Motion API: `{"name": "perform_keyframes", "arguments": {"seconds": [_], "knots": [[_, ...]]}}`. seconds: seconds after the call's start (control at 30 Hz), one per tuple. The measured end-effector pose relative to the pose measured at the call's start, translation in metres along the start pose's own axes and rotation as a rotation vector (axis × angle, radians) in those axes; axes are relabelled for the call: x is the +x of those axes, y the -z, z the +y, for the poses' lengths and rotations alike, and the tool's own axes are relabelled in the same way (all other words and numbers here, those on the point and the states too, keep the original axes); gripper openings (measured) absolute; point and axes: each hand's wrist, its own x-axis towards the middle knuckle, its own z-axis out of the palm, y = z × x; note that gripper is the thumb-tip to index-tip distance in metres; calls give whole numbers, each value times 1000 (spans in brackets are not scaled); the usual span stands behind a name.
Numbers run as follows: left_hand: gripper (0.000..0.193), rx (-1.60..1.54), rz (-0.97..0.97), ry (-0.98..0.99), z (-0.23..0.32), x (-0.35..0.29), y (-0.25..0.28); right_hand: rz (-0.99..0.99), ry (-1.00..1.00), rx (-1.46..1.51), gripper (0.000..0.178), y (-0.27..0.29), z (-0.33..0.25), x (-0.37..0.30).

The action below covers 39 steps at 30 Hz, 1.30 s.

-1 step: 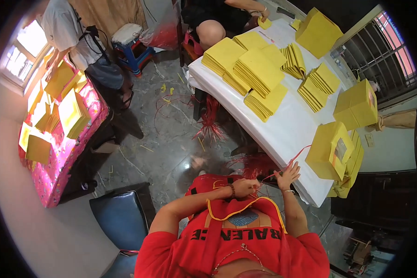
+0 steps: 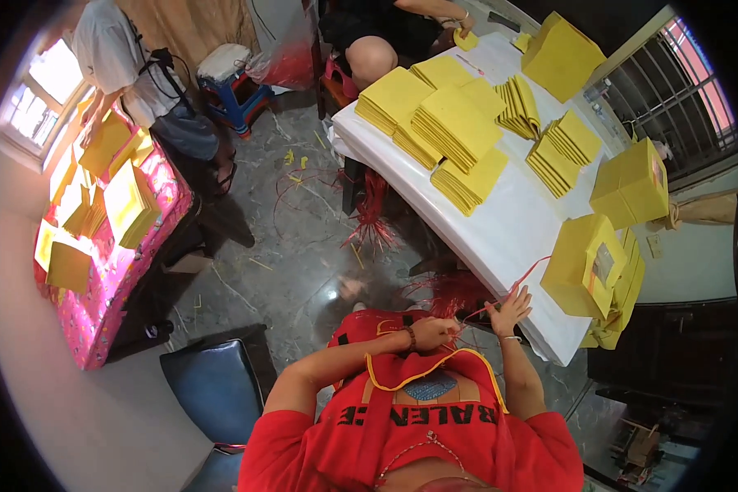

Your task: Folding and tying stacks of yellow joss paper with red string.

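Note:
A thin red plastic strap (image 2: 535, 269) runs from beside the yellow bundle (image 2: 564, 275) at the white table's near edge down to my lap. My left hand (image 2: 436, 331), with a beaded bracelet at its wrist, is closed around the strap's near end. At the table edge my right hand (image 2: 511, 312) has its fingers spread, and the strap passes by it; it does not grip anything that I can see. More red strips (image 2: 455, 297) hang in a tangle below the table edge, partly hidden by my hands.
Stacks of folded yellow sheets (image 2: 455, 123) cover much of the white table (image 2: 521, 221). A seated person works at its far end. At left, someone stands by a pink table (image 2: 111, 303) with yellow stacks. A dark chair (image 2: 213, 385) is near my left; strips litter the floor.

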Motion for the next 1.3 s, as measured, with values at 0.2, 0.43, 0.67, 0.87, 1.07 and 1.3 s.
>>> {"name": "perform_keyframes", "arguments": {"seconds": [0.2, 0.43, 0.67, 0.87, 1.07, 1.3], "knots": [[33, 36, -47, 85, 4, -2, -1, 87, 30, 23, 106, -7, 6, 0], [29, -151, 39, 78, -23, -5, -17, 106, 31, 35, 105, -3, 1, -2], [31, -113, 56, 80, -26, -6, -20, 47, 16, 42, 99, -3, -1, -3], [31, -96, -22, 146, -14, -1, -10, 103, 29, 51, 97, -2, -1, 0], [28, -75, -44, 112, -25, 0, -17, 93, 9, 60, 96, 2, -6, -2], [29, -6, -214, 154, -19, 5, -8, 50, -12, 92, 96, 6, -11, -5]]}}
